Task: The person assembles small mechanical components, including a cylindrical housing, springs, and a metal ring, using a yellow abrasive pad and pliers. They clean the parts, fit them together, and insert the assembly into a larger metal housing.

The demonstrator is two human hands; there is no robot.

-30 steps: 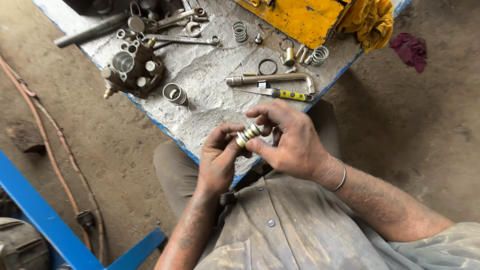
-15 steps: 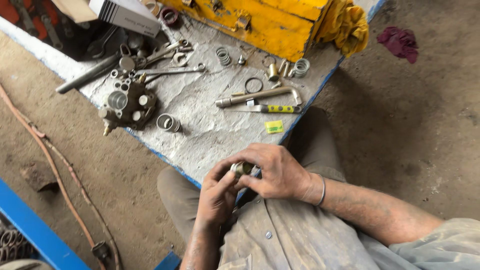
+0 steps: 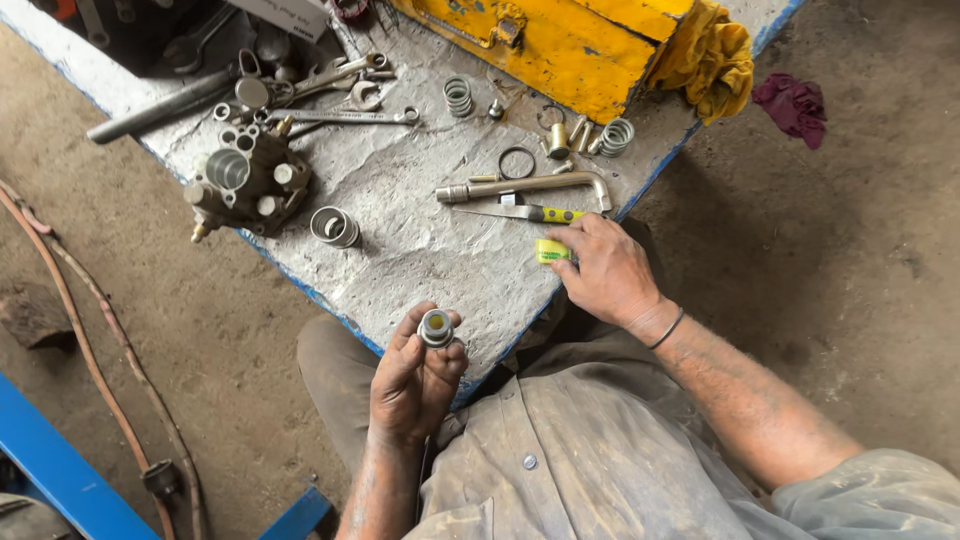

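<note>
On the work surface, a rough grey slab (image 3: 420, 215) w/ a blue edge took up most of the upper view, seen from the head cam. Largest item on it was a yellow metal box (image 3: 560, 45) at the top, w/ a yellow rag (image 3: 715, 55) bunched at its right end. Next in size, a cast metal valve body (image 3: 245, 180) w/ several round bores sat near the slab's left edge; a steel ring (image 3: 334, 226) lay just beside it to the right. Spanners (image 3: 330, 100) and a long grey bar (image 3: 160, 105) lay above the casting. Centre of slab: an L-shaped socket wrench (image 3: 530, 187), and just below it a knife w/ yellow-green handle (image 3: 530, 212). Two coil springs (image 3: 458, 97) (image 3: 617, 137) and a black O-ring (image 3: 517, 162) lay near the box. A dark red cloth (image 3: 790, 100) was on the dirt floor, well apart at upper right. Left hand (image 3: 415, 375) was raised over the slab's near edge, fingers curled, thumb and fingertips closed around a small round metal fitting (image 3: 436, 327), its open end facing the cam. Right hand (image 3: 605, 270) rested at the slab's right edge, fingertips pinched on a small yellow-green piece (image 3: 552, 251) lying on the slab, just below the knife. Whether that piece was lifted: couldn't tell.
</note>
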